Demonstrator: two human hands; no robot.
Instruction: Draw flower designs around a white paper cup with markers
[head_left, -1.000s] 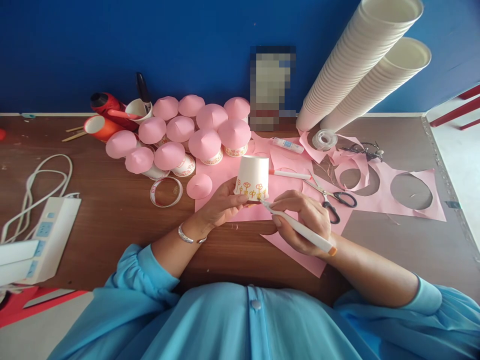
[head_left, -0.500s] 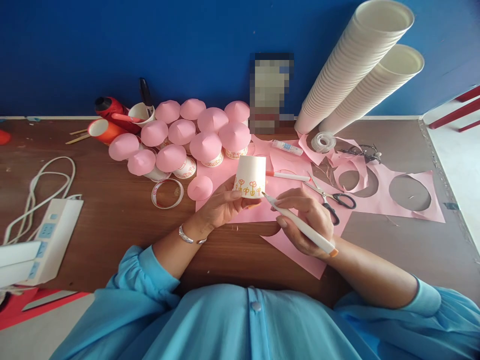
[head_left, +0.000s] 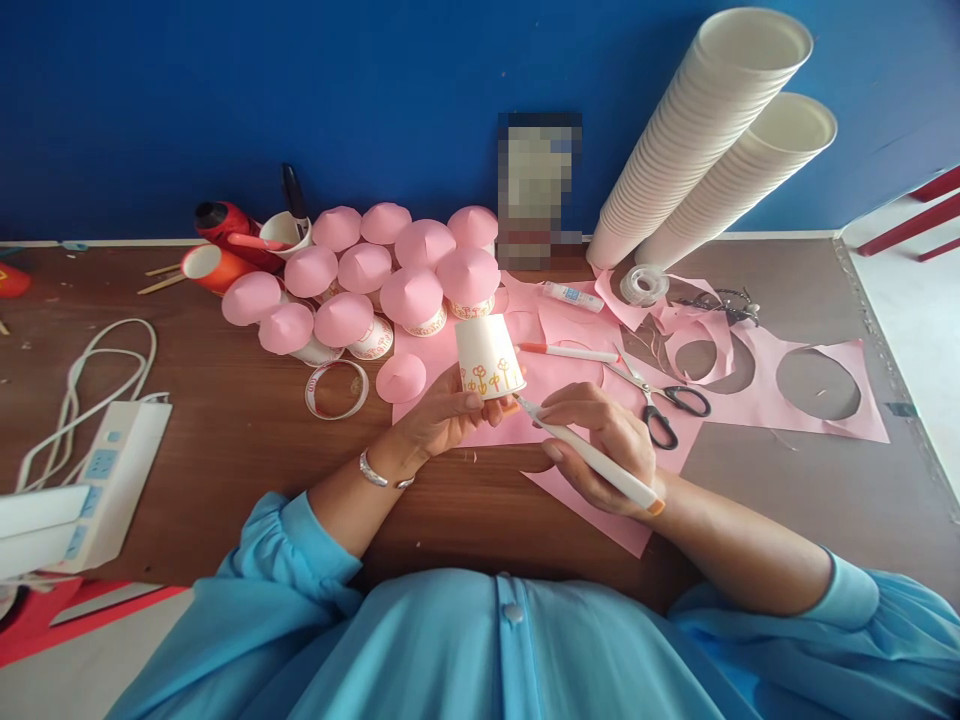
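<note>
A white paper cup [head_left: 486,345] is upside down in my left hand [head_left: 444,415], whose fingers are closed round its rim. Orange and yellow flowers are drawn along the lower part of the cup. My right hand [head_left: 604,440] grips a white marker [head_left: 600,462] with an orange end. The marker's tip is at the cup's rim, on the right side; whether it touches cannot be made out. Behind the cup lies a red-and-white marker [head_left: 574,353] on pink paper [head_left: 517,430]. A small pink paper cone [head_left: 401,377] lies left of the cup.
Several cups with pink cone tops [head_left: 411,295] stand at the back left. Scissors [head_left: 660,415], clear tape [head_left: 645,285], a glue bottle [head_left: 571,297] and cut pink paper [head_left: 787,430] lie right. Two tall cup stacks [head_left: 697,130] lean back right. A power strip [head_left: 124,485] lies left.
My left hand has tilted and turned the cup, and it sits slightly further left. My right hand has shifted a little left and the marker tip is lower, at the rim.
</note>
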